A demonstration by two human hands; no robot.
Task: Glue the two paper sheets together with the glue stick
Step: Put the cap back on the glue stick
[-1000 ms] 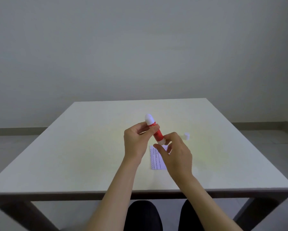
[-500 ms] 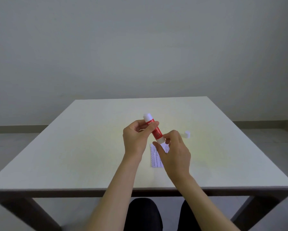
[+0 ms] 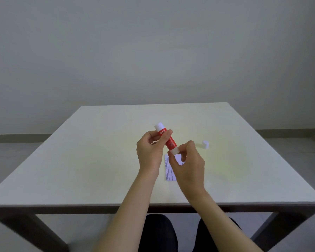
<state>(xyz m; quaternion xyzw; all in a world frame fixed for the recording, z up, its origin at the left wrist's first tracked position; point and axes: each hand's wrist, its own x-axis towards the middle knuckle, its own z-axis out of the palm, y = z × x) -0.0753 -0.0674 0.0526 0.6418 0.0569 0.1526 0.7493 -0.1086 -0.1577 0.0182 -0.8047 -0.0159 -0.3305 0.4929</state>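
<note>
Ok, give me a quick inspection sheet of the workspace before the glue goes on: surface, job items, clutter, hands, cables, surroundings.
Surface: pale table, square, seen from its near edge.
Job's things: red glue stick held tilted above the table, white end up and away; its cap lies apart, to the right. Printed paper lies flat under the hands; a second sheet cannot be told apart.
Clutter: nothing seen.
Grippers: left hand grips the stick's body; right hand pinches its lower white end.
Cables: nothing seen.
Surroundings: plain grey wall, dark skirting, grey floor; the person's dark-clad knees show under the table.
</note>
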